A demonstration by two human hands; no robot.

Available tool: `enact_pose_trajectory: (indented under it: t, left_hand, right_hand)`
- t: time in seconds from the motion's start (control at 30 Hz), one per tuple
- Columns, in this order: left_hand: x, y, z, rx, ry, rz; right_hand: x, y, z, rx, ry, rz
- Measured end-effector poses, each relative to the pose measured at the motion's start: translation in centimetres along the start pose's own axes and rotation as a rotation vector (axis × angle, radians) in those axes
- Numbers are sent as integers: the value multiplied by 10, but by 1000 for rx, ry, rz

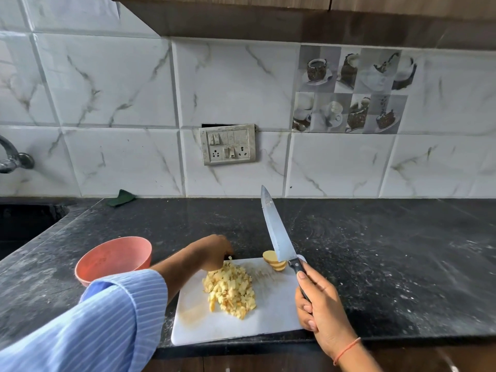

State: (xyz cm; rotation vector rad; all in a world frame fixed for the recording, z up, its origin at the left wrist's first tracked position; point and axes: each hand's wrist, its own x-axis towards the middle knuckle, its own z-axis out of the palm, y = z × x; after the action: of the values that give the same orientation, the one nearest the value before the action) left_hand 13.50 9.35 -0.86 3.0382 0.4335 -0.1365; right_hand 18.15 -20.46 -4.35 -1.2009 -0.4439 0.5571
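Right hand (319, 304) clamped on chef's knife (276, 232) handle, blade lifted over potato slices (273, 260) at the white cutting board's (241, 328) upper right, left hand (212, 251) curled at the diced potato pile (230, 291) mid-frame, its grip unclear; mid-dicing, next probably steady the slices and chop.

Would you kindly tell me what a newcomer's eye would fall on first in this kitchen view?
The large knife, gripped by the right hand, points up and away over a few pale slices at the far right of the white cutting board. A heap of yellow diced pieces fills the board's middle, the left hand at its far edge. A pink bowl stands left of the board on the dark counter.
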Motion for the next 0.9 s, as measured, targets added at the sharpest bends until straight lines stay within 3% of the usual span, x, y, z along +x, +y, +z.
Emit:
enact_pose_trajectory:
  t: [0.43, 0.53, 0.9]
  left_hand:
    - [17, 20, -21, -354, 2, 43]
    - [15, 38, -23, -308, 56, 104]
    - [34, 83, -22, -71, 21, 285]
  right_hand:
    - [1, 0, -1, -1, 7, -5]
    - [2, 3, -1, 9, 46, -27]
    - [5, 9, -3, 0, 96, -53]
